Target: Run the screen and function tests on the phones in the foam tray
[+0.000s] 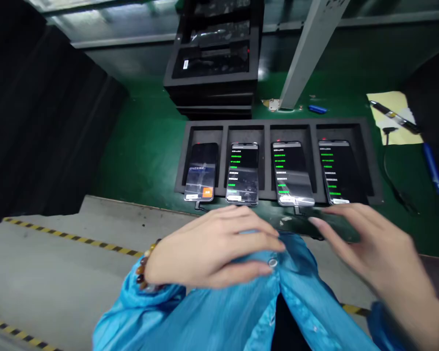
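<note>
Four phones lie in a black foam tray (225,158). The leftmost phone (201,171) shows an orange button and has a plug at its lower end. Green and white text lines fill the screens of the second phone (243,173), the third phone (292,173) and the rightmost phone (334,170). A cable plug (297,210) sits at the third phone's lower end. My left hand (219,246) hovers below the second phone, fingers apart and holding nothing. Near the rightmost phone's lower edge is my right hand (373,243), slightly blurred, its thumb and fingers apart with nothing visible between them.
Stacked black foam trays (212,83) stand behind, beside a grey metal post (303,53). A blue cap (317,109) lies near the post. On the right are yellow paper (395,105), a pen (395,117), a loose black cable (388,168) and a blue marker (433,168).
</note>
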A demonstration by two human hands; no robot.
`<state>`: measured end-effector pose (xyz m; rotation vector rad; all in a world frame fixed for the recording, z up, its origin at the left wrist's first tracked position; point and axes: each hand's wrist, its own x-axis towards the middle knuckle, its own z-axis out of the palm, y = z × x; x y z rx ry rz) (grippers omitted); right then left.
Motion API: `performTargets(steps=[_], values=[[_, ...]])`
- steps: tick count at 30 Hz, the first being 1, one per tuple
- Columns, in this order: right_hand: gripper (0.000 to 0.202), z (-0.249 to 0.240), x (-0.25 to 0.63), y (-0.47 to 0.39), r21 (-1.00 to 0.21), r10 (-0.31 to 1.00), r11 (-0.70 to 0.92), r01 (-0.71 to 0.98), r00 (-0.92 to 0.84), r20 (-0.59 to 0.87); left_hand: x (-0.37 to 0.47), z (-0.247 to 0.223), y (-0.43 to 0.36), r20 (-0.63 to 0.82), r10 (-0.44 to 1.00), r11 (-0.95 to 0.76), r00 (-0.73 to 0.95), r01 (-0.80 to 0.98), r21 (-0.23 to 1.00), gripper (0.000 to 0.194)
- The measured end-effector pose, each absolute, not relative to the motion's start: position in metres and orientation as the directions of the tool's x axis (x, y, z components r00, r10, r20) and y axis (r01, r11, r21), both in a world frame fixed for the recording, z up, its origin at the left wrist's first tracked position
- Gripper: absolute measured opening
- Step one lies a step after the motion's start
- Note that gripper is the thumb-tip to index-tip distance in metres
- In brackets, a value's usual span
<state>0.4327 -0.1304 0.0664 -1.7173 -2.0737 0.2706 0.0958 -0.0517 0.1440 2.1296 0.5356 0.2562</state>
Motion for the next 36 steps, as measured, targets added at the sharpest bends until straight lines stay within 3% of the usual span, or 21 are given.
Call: performTargets(steps=[4,9,16,23,28,36], values=[[0.045,0.046,0.385,-0.114,-0.298,0.962,0.177,0.938,-0.100,0.254,0.107,0.124,-0.050,0.031,0.565,-0.625,0.824,0.404,0.668,0.035],[0.034,0.034,0.367,-0.114,-0.395,0.961,0.127,0.910,-0.014,0.277,0.088,0.120,-0.055,0.108,0.683,-0.604,0.723,0.475,0.640,0.033],[0.034,0.019,0.370,-0.106,-0.500,0.949,0.132,0.856,0.037,0.314,0.046,0.115,-0.059,0.141,0.890,-0.404,0.433,0.610,0.682,0.029],[0.026,0.007,0.376,-0.111,-0.464,0.919,0.227,0.856,-0.030,0.394,0.006,0.085,-0.046,0.237,0.966,-0.232,0.106,0.759,0.609,0.028],[0.020,-0.002,0.378,-0.111,-0.465,0.880,0.241,0.852,0.011,0.476,-0.013,0.058,-0.039,0.272,0.956,-0.253,0.114,0.789,0.560,0.034],[0.021,-0.011,0.390,-0.112,-0.471,0.904,0.232,0.851,-0.010,0.427,-0.023,0.040,-0.059,0.327,0.940,-0.275,0.095,0.777,0.566,0.038]])
